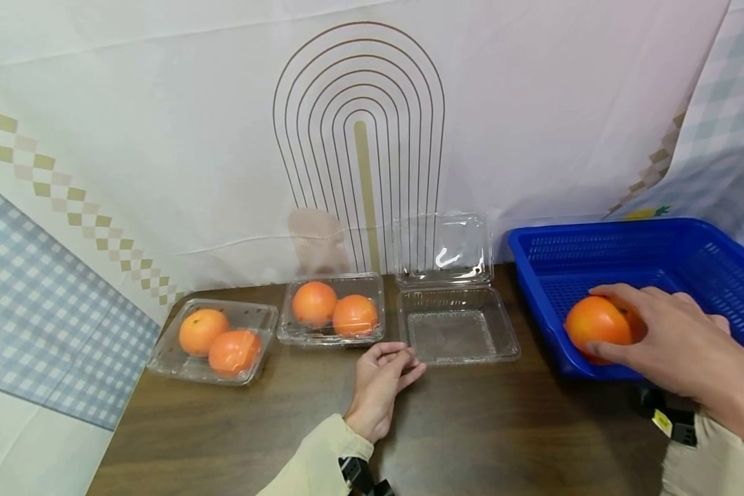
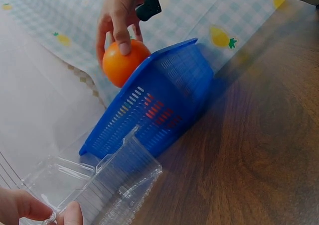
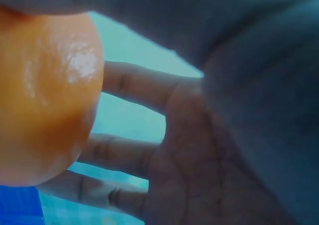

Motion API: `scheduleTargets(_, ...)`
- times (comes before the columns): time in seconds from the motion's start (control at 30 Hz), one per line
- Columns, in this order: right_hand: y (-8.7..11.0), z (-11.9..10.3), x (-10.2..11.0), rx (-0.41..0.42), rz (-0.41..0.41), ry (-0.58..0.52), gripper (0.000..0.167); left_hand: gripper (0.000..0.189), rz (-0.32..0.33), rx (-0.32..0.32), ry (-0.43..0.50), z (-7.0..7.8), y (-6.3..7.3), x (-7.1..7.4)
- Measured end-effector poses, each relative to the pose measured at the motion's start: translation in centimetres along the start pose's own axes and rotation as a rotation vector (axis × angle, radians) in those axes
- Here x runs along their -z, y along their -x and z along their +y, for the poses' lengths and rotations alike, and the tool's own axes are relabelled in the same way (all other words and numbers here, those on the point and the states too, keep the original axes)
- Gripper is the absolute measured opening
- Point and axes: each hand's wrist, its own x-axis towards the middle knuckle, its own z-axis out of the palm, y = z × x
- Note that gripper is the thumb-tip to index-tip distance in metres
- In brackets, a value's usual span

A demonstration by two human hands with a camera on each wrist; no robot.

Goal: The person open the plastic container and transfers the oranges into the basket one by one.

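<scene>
My right hand [image 1: 688, 337] grips an orange [image 1: 595, 327] from above, thumb on one side and fingers on the other, over the near left rim of the blue basket [image 1: 536, 289]. The right wrist view shows the orange's skin [image 3: 45, 95] up close against the fingers. Something red-orange [image 2: 157, 110] shows through the basket's slots. My left hand [image 1: 381, 386] is at the near left corner of an open clear plastic clamshell box [image 1: 452, 334], pinching its rim between thumb and finger. Nothing lies in that box, and its lid [image 1: 443, 248] stands raised at the back.
Two more clear boxes, one in the middle [image 1: 291, 334] and one at the left [image 1: 167, 362], hold two oranges each, with lids down. Behind the brown wooden table [image 1: 471, 434] hangs a white patterned cloth [image 1: 223, 138].
</scene>
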Motion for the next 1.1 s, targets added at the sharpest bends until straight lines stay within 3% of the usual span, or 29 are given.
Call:
scheduleTargets(0.4, -0.4, 0.4, -0.2, -0.028, -0.082, -0.001, 0.08, 0.023, -0.008, -0.012, -0.002, 0.0, 0.0, 0.1)
scheduleTargets(1.1, -1.1, 1.0, -0.4, 0.046, -0.126, -0.072, 0.084, 0.02, -0.013, -0.003, 0.002, 0.1, 0.3, 0.0)
